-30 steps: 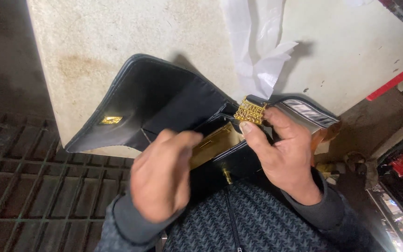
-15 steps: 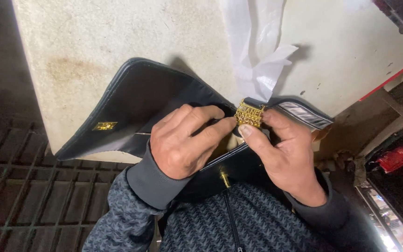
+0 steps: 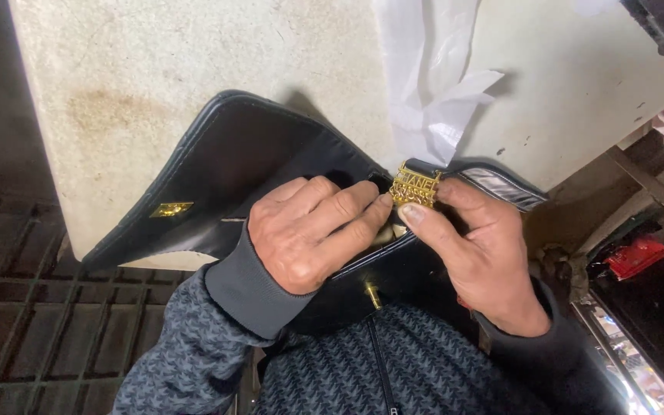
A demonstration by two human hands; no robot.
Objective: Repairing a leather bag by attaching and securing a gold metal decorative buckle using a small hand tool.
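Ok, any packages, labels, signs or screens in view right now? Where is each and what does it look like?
White plastic bag: crumpled, lying on the pale table top above the hands.
Red packet: small and glossy, low at the right edge, beside the table.
Gold diamond plate: small badge on the open flap of the black bag, left of the left hand.
No signs or screens visible.

Single head cam, worn, looked steeply down, close range. Left hand [image 3: 313,234] and right hand [image 3: 474,253] filled centre frame over stained off-white tabletop [image 3: 194,69]; dark metal floor grating [image 3: 24,323] at lower left. No 2nd view to overlap.
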